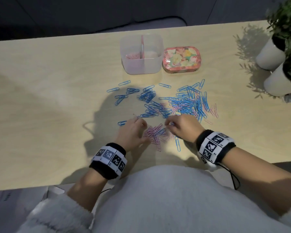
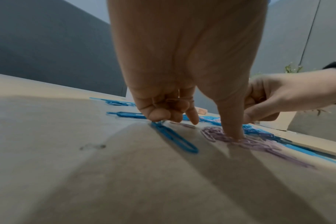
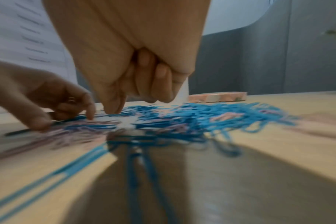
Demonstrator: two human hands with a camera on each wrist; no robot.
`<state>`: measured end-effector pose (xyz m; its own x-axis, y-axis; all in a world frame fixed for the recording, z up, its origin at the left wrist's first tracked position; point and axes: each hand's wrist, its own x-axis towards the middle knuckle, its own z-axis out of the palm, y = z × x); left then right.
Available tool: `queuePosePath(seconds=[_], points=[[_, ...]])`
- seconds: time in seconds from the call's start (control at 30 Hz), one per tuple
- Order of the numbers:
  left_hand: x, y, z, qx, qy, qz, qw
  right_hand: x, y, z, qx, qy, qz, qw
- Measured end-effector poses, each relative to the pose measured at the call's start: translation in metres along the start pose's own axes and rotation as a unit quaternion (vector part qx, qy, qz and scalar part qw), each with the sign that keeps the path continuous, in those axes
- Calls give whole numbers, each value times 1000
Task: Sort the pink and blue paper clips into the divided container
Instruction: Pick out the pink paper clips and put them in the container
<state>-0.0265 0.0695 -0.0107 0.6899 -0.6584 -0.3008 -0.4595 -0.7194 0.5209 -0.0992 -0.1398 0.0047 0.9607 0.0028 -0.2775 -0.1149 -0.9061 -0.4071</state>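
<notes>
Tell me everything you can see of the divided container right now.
The divided container is a translucent, frosted, plastic-looking square tub with rounded corners, standing upright and open at the far side of the table. A partition splits it; the left compartment holds some pink clips. The floral tin sits close by its right side. Neither hand touches it.

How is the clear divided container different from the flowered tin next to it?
1. The divided container is translucent plastic, so its inside shows; the flowered tin is opaque with a pink floral print.
2. The container is open on top, with some pink clips in its left compartment; the tin looks closed by its lid.
3. The container is taller and squarer; the tin is lower and more oblong.

Both stand upright, side by side on the table.
</notes>
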Motion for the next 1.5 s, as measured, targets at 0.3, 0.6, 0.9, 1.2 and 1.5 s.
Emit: queuePosePath(seconds=[0.3,0.6,0.9,1.2,1.5], points=[[5,1,-1,-15,-18,21,1000,4,0,4,-6,-29,9,1000],[3,1,-3,17,-25,32,999,2,-13,10,103,-34,-44,993],[1,11,1,75,24,72,994,18,-36,30,71,-66,-72,993],[5,9,0,81,35,77,993,24,-34,19,18,-76,-45,996],[11,9,-12,6,18,51,999,55,-19,-35,265,-2,25,964]])
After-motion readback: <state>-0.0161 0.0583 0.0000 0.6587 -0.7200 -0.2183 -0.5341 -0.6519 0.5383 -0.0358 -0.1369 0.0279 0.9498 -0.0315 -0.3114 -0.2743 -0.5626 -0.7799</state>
